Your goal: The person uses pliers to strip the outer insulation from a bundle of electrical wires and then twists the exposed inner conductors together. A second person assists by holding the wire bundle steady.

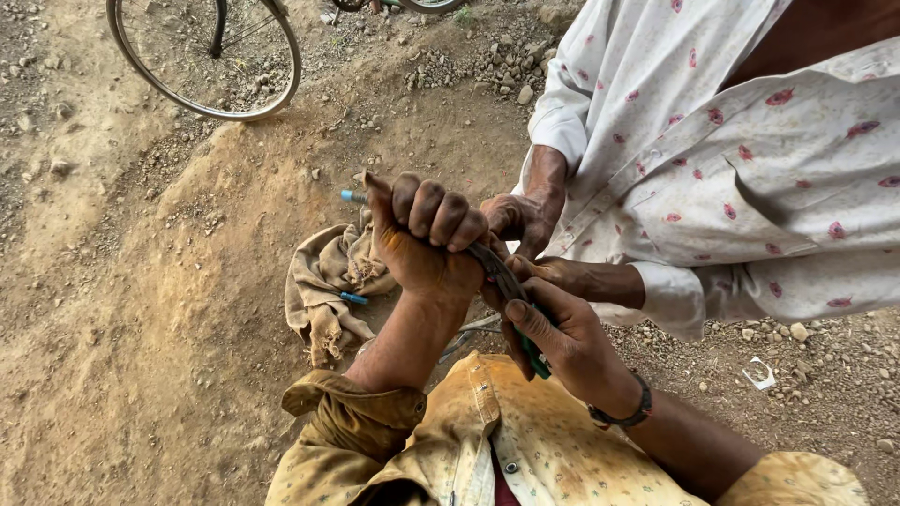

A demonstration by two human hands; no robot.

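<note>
My left hand [427,239] is clenched in a fist around the upper end of a dark curved metal tool [499,272]. My right hand [562,337] grips the lower part of the same tool, where a green handle [536,361] shows below my fingers. Another person in a white patterned shirt [712,159] leans in from the right, and both of their hands [525,220] hold something right behind my fists. What the tool bites on is hidden by the hands.
A dirty beige rag [323,281] lies on the bare dirt, with blue-handled tools [353,197] on it. A bicycle wheel [202,56] stands at the top left. Loose gravel [497,61] lies at the top centre and right.
</note>
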